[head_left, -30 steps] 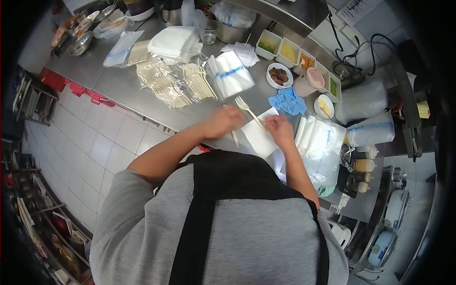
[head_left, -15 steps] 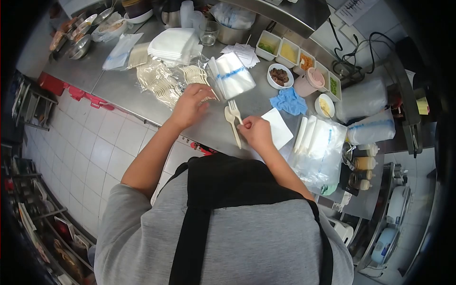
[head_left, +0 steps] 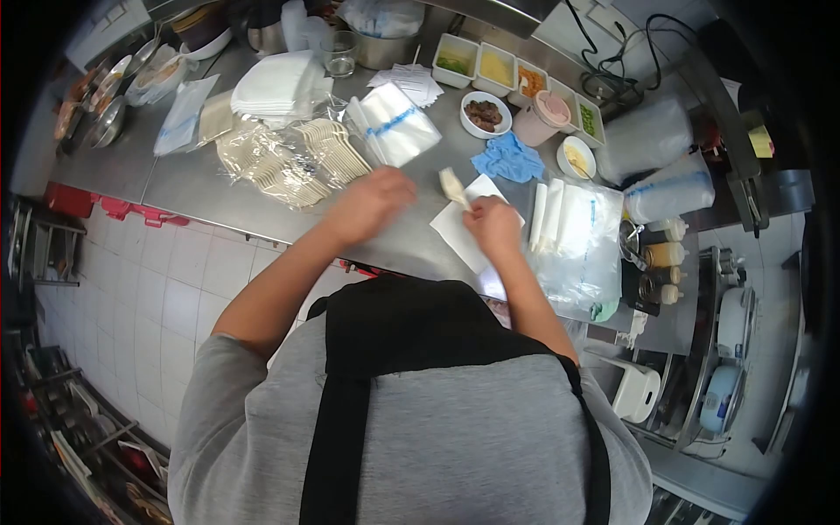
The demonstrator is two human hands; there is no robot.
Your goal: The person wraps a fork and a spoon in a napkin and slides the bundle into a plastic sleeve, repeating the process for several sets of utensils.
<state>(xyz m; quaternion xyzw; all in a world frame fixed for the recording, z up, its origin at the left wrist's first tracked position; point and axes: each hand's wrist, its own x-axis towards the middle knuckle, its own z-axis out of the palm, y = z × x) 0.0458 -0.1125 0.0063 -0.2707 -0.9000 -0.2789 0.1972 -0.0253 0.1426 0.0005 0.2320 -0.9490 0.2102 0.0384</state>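
My right hand [head_left: 492, 226] is closed on pale disposable cutlery [head_left: 452, 188], its blurred head pointing away from me. The cutlery lies over a white napkin [head_left: 457, 236] on the steel counter. My left hand [head_left: 374, 206], smeared by motion, hovers over the counter to the left of the napkin. Just beyond it are a folded pack of clear plastic bags [head_left: 394, 127] with blue print and a row of stacked disposable forks [head_left: 335, 150]. More pale cutlery in clear wrap [head_left: 271, 166] lies to the left of these.
A blue cloth [head_left: 507, 157], a bowl of dark meat [head_left: 486, 115] and a pink-filled tub [head_left: 541, 119] stand beyond the napkin. Plastic bags [head_left: 573, 236] lie at right, near sauce bottles [head_left: 663, 255]. White napkins [head_left: 276, 83] are stacked at the back left.
My right hand has carried the fork rightward over the napkin; the spoon has left its place on the counter. The napkin has shifted left. My left hand has drawn back from the stacked forks.
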